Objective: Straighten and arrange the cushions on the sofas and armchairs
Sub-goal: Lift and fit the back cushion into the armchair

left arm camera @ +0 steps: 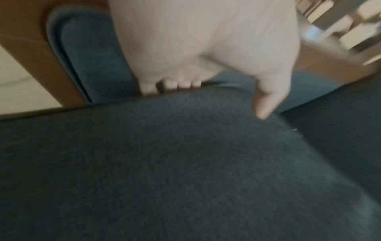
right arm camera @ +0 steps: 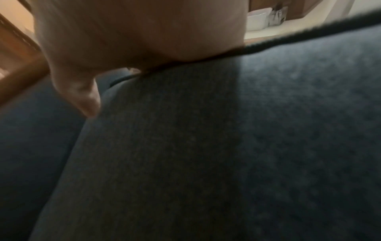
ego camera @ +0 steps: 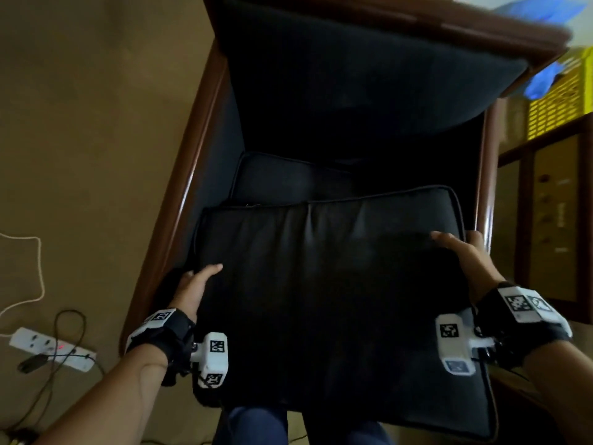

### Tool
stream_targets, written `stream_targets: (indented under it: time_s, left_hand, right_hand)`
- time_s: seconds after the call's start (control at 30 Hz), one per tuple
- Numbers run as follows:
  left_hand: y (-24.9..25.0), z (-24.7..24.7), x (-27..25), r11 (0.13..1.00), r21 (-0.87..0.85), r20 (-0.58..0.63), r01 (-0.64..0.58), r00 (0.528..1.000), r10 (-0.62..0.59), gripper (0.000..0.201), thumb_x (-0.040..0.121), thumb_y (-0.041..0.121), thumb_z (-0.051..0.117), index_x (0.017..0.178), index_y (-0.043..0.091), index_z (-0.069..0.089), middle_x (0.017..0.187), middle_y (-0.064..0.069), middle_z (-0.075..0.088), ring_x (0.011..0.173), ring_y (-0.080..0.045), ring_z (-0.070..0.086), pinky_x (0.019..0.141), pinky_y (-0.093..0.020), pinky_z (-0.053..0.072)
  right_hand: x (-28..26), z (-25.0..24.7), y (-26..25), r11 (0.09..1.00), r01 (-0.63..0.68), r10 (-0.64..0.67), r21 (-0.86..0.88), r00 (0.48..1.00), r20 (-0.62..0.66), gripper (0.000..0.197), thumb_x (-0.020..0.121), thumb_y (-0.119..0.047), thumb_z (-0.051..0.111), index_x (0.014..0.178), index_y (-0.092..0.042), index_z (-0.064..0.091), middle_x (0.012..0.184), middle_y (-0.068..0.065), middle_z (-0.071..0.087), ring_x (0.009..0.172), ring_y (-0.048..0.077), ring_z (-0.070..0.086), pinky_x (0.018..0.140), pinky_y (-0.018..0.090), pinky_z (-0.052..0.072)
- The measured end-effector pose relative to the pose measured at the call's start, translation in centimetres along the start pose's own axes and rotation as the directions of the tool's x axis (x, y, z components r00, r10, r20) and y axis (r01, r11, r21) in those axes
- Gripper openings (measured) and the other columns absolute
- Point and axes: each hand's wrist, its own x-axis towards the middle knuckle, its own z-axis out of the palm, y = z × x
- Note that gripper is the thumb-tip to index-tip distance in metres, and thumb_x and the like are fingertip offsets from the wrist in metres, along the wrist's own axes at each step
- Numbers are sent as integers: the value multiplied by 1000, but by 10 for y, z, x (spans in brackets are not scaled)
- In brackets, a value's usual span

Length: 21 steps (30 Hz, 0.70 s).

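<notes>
Dark blue-grey fabric is covering the seat cushion, a large square pad with piped edges, which the person is holding by its two side edges above the front of the wooden-framed armchair. Its far edge is lying over a second cushion that is sitting on the seat toward the back left corner, below the back cushion; its near edge is overhanging the front of the chair toward the person's legs.

Left hand: the grip is closing on the left edge, with the thumb lying on top and the fingers curling under the edge. Right hand: the grip is taking the right edge near the far right corner, with the thumb on the upper face and the fingers wrapping behind.

Handling, as a judgement: the cushion is looking soft yet thick, bulky rather than heavy, and the woven cover is likely giving good friction. It is bending slightly between the hands, so opposite side edges at mid-length are the best holds. The next step is probably squaring it between the armrests, and the cushion beneath may be obstructing a flat seating.

A power strip with cables is lying on the floor left of the chair.
</notes>
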Motion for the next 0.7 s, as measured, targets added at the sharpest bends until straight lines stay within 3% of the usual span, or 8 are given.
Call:
stream_targets:
  time_s: [0.1,0.17,0.27,0.33,0.43,0.53,0.6,0.7]
  left_hand:
    - [35,0,-70,998,-35,-2,-46,999,46,31,88,42,64,109,20,66,107,-3,66,91,-18,60,76,-31,40]
    - [57,2,-113,989,-112,29,-98,994,102,15,97,39,52,94,27,62,97,4,63,84,-10,55,73,-30,38]
    - [82,-1,-144,949,-236,5,-208,976,216,25,98,49,44,96,30,62,95,8,61,88,-11,56,68,-28,38]
    - [100,-8,-147,916,-282,-11,-286,955,295,41,94,59,43,109,29,65,101,6,65,101,-18,58,71,-30,41]
    - [133,-18,-157,849,-367,-41,-380,919,393,50,91,66,40,110,27,67,103,2,68,108,-21,59,76,-32,46]
    - [154,-25,-156,812,-381,-108,-443,893,436,63,93,67,33,132,28,61,131,-1,65,119,-21,59,88,-35,45]
    - [154,-23,-153,839,-367,-80,-403,912,403,63,90,70,35,132,31,61,133,0,64,120,-22,57,92,-37,43]
    - [139,-14,-145,909,-225,-19,-351,934,356,58,89,64,51,133,28,59,130,-1,64,116,-21,58,92,-36,43]
  right_hand:
    - [-49,-22,-7,975,65,-61,213,998,-25,101,35,-75,79,118,-28,45,106,1,54,93,24,60,75,44,51]
    - [-79,-35,-6,919,58,-64,390,998,3,86,47,-80,74,118,-36,55,118,3,62,102,29,64,82,48,54]
    - [-109,-44,-12,803,17,-83,595,993,84,63,84,-77,45,120,-31,69,118,6,73,102,28,72,77,47,61]
    - [-122,-46,-22,762,38,-104,647,993,63,66,86,-79,35,110,-33,75,113,3,75,99,25,73,71,44,62]
    - [-138,-44,-35,670,113,-190,733,981,23,66,90,-75,28,102,-34,78,112,0,76,98,19,73,72,39,62]
    - [-141,-44,-32,597,170,-229,784,973,-36,64,94,-67,28,94,-29,80,103,-1,77,93,17,74,79,33,61]
    - [-136,-44,-26,610,171,-212,774,976,-48,59,97,-59,32,84,-25,79,87,-3,77,80,13,74,69,27,61]
    - [-118,-35,-20,778,144,-82,611,988,-129,33,95,-48,49,93,-22,69,82,-3,73,75,15,70,60,27,55]
